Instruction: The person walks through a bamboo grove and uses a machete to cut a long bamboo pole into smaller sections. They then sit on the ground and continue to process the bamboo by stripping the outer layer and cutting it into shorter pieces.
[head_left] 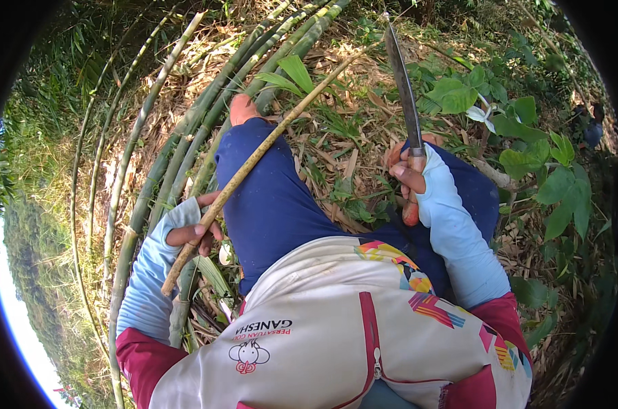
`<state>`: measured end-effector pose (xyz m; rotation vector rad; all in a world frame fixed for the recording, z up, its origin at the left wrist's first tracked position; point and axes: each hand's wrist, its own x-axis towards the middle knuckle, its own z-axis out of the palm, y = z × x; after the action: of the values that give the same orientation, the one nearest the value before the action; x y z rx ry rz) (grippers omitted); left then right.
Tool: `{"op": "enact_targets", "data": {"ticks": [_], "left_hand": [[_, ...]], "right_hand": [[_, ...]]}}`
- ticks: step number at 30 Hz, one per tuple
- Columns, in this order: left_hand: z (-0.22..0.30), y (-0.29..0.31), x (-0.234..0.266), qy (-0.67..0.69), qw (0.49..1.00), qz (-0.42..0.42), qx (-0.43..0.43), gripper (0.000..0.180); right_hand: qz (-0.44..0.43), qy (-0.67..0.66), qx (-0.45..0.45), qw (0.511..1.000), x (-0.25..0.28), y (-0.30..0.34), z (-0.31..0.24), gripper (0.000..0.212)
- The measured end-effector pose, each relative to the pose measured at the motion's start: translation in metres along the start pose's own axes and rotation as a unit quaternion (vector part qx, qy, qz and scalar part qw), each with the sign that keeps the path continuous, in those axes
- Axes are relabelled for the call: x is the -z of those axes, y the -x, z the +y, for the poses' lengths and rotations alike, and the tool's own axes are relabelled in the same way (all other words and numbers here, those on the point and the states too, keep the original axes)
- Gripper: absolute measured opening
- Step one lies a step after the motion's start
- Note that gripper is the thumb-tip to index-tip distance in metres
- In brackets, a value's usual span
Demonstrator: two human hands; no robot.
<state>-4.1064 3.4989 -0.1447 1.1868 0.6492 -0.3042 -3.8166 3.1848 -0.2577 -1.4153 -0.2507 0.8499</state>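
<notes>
My left hand (196, 232) is closed around the lower part of a thin, yellowish bamboo stick (268, 142). The stick slants up and to the right across my left leg, with its cut end below the hand. In my right hand (410, 178) is a machete (404, 85), gripped by its reddish-brown handle. Its long dark blade points up and away from me, and its tip comes near the far end of the stick without my seeing whether they touch. Light blue sleeves cover both forearms and part of the hands.
Several long green bamboo poles (179, 163) lie in a bundle along my left side. Dry leaves (336, 160) cover the ground between my legs, which are in blue trousers (265, 198). Broad-leaved green plants (561, 187) grow close on my right. A hillside shows at the far left.
</notes>
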Motion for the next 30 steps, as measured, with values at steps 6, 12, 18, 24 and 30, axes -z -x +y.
{"op": "enact_targets", "data": {"ticks": [6, 12, 18, 24, 30], "left_hand": [[0.034, 0.000, -0.014, -0.167, 0.979, 0.012, 0.113, 0.078], [0.047, -0.060, 0.005, -0.525, 0.832, -0.120, 0.136, 0.068], [0.105, -0.166, -0.047, -0.802, 0.561, -0.116, 0.168, 0.053], [0.134, -0.286, -0.132, -0.812, 0.583, 0.034, -0.025, 0.045], [0.032, -0.512, -0.088, -0.697, 0.704, 0.127, 0.042, 0.034]], "right_hand": [[-0.026, 0.002, 0.003, 1.000, -0.003, 0.000, -0.006, 0.030], [-0.010, 0.010, 0.019, 1.000, 0.001, 0.004, -0.011, 0.025], [0.022, 0.020, -0.009, 1.000, 0.008, -0.002, -0.006, 0.029], [-0.007, 0.010, -0.010, 1.000, 0.007, -0.005, -0.010, 0.032], [-0.097, 0.185, -0.089, 0.974, 0.023, -0.010, -0.020, 0.027]]}}
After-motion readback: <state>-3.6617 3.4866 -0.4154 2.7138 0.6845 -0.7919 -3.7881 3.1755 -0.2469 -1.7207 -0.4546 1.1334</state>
